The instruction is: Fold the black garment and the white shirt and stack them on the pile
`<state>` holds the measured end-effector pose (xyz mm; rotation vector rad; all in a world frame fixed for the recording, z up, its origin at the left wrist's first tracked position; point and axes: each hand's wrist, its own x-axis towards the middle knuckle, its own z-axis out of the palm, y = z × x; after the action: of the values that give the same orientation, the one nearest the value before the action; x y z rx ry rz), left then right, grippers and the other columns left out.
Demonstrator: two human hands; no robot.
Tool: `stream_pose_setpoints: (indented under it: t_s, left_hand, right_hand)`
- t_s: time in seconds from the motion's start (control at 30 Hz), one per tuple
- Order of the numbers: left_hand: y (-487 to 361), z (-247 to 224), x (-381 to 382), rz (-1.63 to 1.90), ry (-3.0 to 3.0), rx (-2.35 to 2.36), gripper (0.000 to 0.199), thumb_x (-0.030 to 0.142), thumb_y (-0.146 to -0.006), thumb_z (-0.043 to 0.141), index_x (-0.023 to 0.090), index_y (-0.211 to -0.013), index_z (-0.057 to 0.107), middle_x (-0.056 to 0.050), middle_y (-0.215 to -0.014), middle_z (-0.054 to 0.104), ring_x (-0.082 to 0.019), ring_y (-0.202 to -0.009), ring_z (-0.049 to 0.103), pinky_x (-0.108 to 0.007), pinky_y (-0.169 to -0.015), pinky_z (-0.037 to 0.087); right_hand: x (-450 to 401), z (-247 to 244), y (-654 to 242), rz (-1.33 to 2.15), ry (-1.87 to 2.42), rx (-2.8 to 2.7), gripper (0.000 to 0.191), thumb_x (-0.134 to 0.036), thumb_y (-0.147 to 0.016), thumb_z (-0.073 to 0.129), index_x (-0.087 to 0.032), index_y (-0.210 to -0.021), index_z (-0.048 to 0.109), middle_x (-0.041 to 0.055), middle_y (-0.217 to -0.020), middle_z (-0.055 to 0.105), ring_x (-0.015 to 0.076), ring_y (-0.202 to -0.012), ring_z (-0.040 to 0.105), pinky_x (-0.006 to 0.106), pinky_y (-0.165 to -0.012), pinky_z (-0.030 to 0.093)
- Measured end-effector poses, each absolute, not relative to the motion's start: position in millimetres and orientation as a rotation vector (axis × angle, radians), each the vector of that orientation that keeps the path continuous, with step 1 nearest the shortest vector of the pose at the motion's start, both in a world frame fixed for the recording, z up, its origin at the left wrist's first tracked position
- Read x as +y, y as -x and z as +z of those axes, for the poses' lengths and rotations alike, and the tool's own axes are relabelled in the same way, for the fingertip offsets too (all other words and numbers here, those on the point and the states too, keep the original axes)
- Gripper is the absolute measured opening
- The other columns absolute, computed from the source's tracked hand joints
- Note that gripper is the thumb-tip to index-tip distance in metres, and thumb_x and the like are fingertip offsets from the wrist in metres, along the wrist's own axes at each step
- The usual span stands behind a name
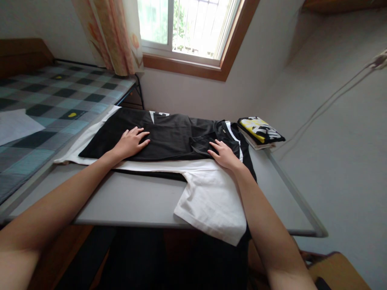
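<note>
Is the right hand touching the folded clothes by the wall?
Apart. The head view shows part of the black shirt in the gap between the right hand and the folded clothes.

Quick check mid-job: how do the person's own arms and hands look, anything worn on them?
The bare left hand and bare right hand show slender fingers, with no glove or ring visible. The slim left arm and slim right arm show no sleeve, watch, cable or marking within view.
</note>
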<state>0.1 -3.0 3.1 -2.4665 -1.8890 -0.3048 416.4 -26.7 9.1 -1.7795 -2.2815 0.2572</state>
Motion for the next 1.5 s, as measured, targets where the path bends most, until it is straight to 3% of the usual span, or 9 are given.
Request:
stream_pose_setpoints:
  t_s: [0.47, 1.27, 1.5]
  left_hand:
    - [0.0, 3.1, -2.5, -0.291, 2.455, -1.895, 0.054, 0.047, -0.102, 0.04, 0.023, -0.148, 0.053, -0.011, -0.16, 0.044, -0.033, -0.151, 0.033, -0.054, -0.122, 0.027]
    - [-0.7, 5.2, -4.1, -0.301, 2.471, -1.895, 0.056, 0.049, -0.101, 0.037, 0.021, -0.147, 0.054, -0.013, -0.158, 0.045, -0.034, -0.151, 0.033, -0.055, -0.122, 0.027]
    - [-1.2, 5.6, -4.1, -0.303, 2.467, -1.907, 0.056, 0.048, -0.101, 0.038, 0.021, -0.148, 0.053, -0.012, -0.159, 0.045, -0.033, -0.152, 0.032, -0.055, -0.122, 0.026]
  right_hand:
    - [-29.3, 12.6, -413.3, 0.246, 1.812, -2.272, 0.057, -0.042, -0.1, 0.054, -0.013, -0.149, 0.055, 0.0184, -0.161, 0.041, 0.0342, -0.152, 0.033, 0.049, -0.124, 0.029]
    - [-27.4, 9.4, -417.1, 0.262, 1.794, -2.279, 0.056, -0.047, -0.1, 0.053, -0.02, -0.149, 0.055, 0.0129, -0.162, 0.042, 0.0336, -0.152, 0.033, 0.051, -0.124, 0.029]
    - [-28.3, 10.1, -415.3, 0.256, 1.807, -2.278, 0.058, -0.045, -0.1, 0.052, -0.016, -0.15, 0.054, 0.0169, -0.162, 0.04, 0.0342, -0.152, 0.032, 0.051, -0.124, 0.029]
